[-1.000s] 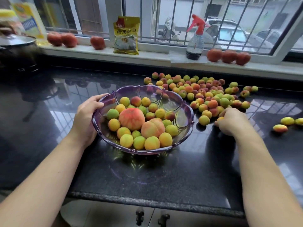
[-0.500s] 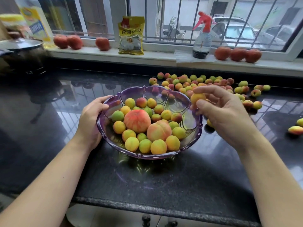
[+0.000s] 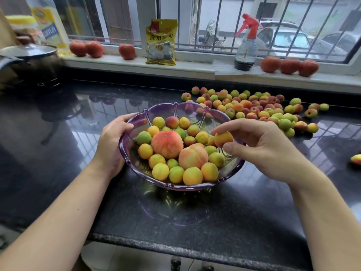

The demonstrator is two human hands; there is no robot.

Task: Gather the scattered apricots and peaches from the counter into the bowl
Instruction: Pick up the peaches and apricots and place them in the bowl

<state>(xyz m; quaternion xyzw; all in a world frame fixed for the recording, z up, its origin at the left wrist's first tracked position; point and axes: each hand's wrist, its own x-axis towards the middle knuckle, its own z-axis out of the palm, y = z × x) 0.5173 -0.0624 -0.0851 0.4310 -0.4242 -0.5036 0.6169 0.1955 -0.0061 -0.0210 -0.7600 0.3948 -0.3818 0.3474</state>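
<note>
Right hand (image 3: 259, 151) now over bowl (image 3: 230, 174), up off the table (image 3: 175, 218) where it was picking at the pile's edge a second ago. Pinching one apricot (image 3: 223, 139) between thumb and fingertips, other fingers loosely spread; fruit hanging just above the right side of the bowl, not yet released. Half a second ago same apricot held further back at the far rim, so carried inward and slightly down since. Left hand (image 3: 112, 145) unchanged: gripping left rim, thumb over the edge, steadying.

Bowl already holding two peaches (image 3: 167, 144) in the middle, ringed by many small apricots. Pile (image 3: 254, 109) of loose apricots on table behind and right of bowl, large; one stray (image 3: 356, 159) at far right edge. Red peaches (image 3: 289, 65) on sill, both ends, not on table.

Meaning: one more pick-and-carry nearly done, drop likely next. Task far from finished, most small fruit outside the bowl. Bowl filling toward the near side; risk of dropped fruit rolling off the heap, so release low into the open far-right gap.
</note>
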